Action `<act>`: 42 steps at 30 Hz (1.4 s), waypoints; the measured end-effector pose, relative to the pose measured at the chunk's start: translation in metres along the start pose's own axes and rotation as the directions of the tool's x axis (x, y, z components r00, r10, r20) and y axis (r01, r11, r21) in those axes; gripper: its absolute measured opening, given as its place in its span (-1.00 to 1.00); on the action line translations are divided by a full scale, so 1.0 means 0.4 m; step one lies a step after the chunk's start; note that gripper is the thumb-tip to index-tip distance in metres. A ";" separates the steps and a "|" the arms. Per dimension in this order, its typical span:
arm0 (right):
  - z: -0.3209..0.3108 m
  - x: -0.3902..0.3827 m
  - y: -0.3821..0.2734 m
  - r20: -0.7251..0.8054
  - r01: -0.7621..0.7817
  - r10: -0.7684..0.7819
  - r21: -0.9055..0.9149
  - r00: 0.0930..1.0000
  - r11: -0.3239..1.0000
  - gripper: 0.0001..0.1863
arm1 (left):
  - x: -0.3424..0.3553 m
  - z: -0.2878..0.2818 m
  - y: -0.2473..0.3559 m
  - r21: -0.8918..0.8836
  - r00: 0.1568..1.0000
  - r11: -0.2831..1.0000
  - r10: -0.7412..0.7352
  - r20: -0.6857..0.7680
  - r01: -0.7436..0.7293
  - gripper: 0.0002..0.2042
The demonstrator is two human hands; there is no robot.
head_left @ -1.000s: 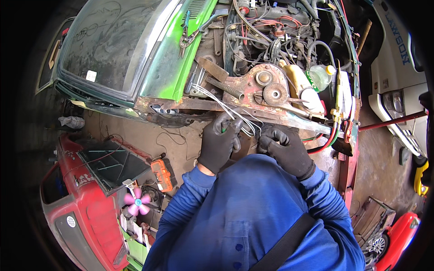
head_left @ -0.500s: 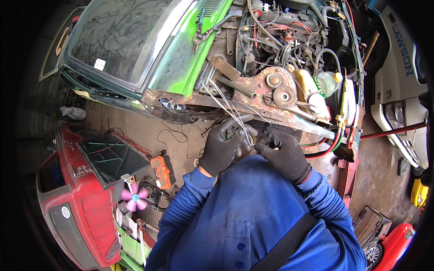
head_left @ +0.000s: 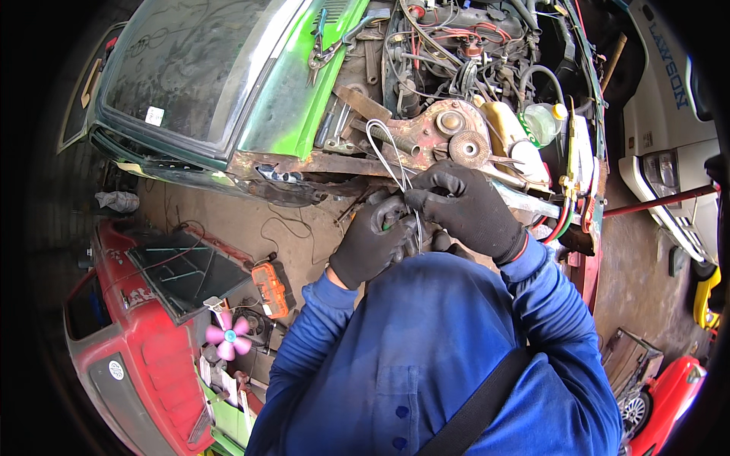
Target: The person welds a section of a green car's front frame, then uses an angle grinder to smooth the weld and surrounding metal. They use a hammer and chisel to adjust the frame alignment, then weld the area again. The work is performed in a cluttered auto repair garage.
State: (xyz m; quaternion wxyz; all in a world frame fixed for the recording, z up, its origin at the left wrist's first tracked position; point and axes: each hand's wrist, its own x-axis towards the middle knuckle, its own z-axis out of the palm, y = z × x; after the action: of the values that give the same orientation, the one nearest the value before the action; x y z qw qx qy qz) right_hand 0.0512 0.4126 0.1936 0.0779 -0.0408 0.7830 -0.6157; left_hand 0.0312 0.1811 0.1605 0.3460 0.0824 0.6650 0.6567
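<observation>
My left hand, in a black work glove, is closed around a looped bundle of thin silvery wire. The loop stands up above the fist, and loose strands hang below it. A small green spot shows at the left fingers; I cannot tell what it is. My right hand, gloved the same way, is just right of the left, its thumb and fingertips pinching at the wire where it leaves the left fist. Behind the hands is the rusty front fender edge of a car, with a round wire brush disc on it.
Tin snips lie on the green-painted panel. Beyond is the open engine bay, with a clear plastic bottle at its edge. Red and green hoses hang at right. An orange toolbox and pink fan are lower left.
My right hand has moved up and left onto the wire at my left fist. The wire loop now stands more upright and looks shorter above the left hand.
</observation>
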 end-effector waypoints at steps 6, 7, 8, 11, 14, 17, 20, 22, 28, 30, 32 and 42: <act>0.010 0.006 0.030 -0.145 -0.149 0.251 0.498 0.957 0.854 -0.77 | -0.004 -0.010 0.028 -0.155 0.990 0.985 0.059 -0.128 -0.078 -0.75; 0.013 0.004 0.036 -0.128 -0.156 0.257 0.519 0.958 0.840 -0.77 | -0.002 -0.012 0.028 -0.159 0.989 0.986 0.025 -0.149 -0.049 -0.75; 0.016 0.000 0.041 -0.119 -0.161 0.264 0.541 0.957 0.826 -0.76 | 0.001 -0.014 0.027 -0.162 0.986 0.986 0.009 -0.167 -0.036 -0.74; 0.020 -0.013 0.045 -0.127 -0.104 0.206 0.552 0.970 0.828 -0.74 | 0.015 -0.016 0.019 -0.228 0.979 0.973 -0.009 -0.205 -0.038 -0.70; 0.020 -0.030 0.035 -0.178 -0.025 0.161 0.592 0.971 0.806 -0.73 | 0.034 -0.020 0.024 -0.345 0.967 0.935 -0.009 -0.255 -0.083 -0.64; 0.010 -0.037 0.029 -0.249 0.028 0.155 0.603 0.956 0.797 -0.72 | 0.033 -0.017 0.052 -0.402 0.977 0.913 -0.017 -0.215 -0.072 -0.59; -0.012 -0.023 0.042 -0.276 0.002 0.212 0.612 0.938 0.791 -0.69 | 0.014 -0.013 0.097 -0.340 0.994 0.940 -0.025 -0.102 -0.011 -0.61; -0.017 -0.007 0.059 -0.274 -0.003 0.227 0.631 0.934 0.776 -0.69 | 0.013 -0.003 0.119 -0.306 0.995 0.952 -0.035 -0.091 0.005 -0.60; -0.017 0.005 0.089 -0.231 -0.093 0.295 0.621 0.927 0.778 -0.69 | 0.029 0.012 0.129 -0.076 0.993 0.994 0.076 -0.087 -0.083 -0.68; -0.019 0.010 0.092 -0.188 -0.109 0.325 0.694 0.927 0.712 -0.70 | 0.037 0.016 0.121 -0.150 0.995 0.987 0.045 -0.087 -0.058 -0.66; -0.018 0.014 0.096 -0.194 -0.135 0.356 0.683 0.914 0.718 -0.71 | 0.043 0.019 0.117 -0.013 0.990 0.993 0.116 -0.074 -0.118 -0.65; -0.005 0.049 0.095 -0.289 -0.057 0.275 0.587 0.917 0.808 -0.73 | 0.053 0.017 0.156 0.002 0.998 0.999 -0.033 0.049 0.033 -0.58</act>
State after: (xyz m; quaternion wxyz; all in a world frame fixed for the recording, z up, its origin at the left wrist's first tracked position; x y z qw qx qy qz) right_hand 0.0329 0.4205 0.1556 -0.0039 0.1676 0.5654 -0.8076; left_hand -0.0021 0.2063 0.2117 0.3731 0.0876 0.6580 0.6482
